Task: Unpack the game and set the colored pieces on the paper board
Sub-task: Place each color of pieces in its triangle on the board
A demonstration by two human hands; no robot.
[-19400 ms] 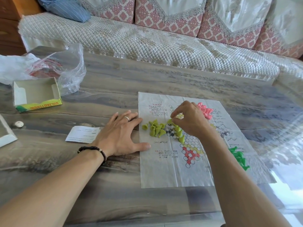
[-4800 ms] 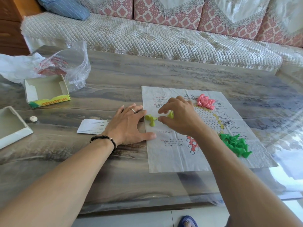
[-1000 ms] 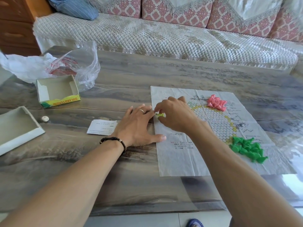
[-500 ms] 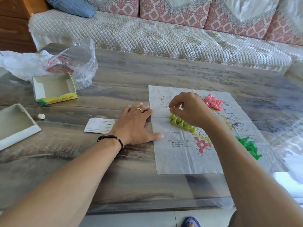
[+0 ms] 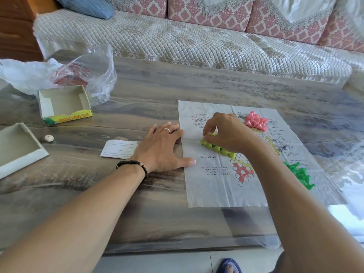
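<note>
A white paper board (image 5: 212, 190) with a printed hexagon grid lies on the table. Yellow-green pieces (image 5: 216, 148) stand in a row on its left corner of the grid. My right hand (image 5: 226, 133) hovers over that row, thumb and forefinger pinched on a yellow-green piece at the row's upper end. My left hand (image 5: 163, 146) lies flat, fingers spread, pressing the board's left edge. A heap of pink pieces (image 5: 256, 121) sits at the board's far side. A heap of dark green pieces (image 5: 300, 174) lies at its right, partly behind my right forearm.
An open box tray (image 5: 65, 104) with a yellow-green side stands at the left, a second tray (image 5: 17, 148) nearer the left edge. A small white disc (image 5: 48, 138), a folded leaflet (image 5: 119, 148) and a crumpled plastic bag (image 5: 82, 71) lie nearby. A sofa (image 5: 177, 40) runs behind the table.
The loose yellow-green pieces at the board's left have become a standing row on the grid. My right hand has stayed over that row; my left hand has not moved.
</note>
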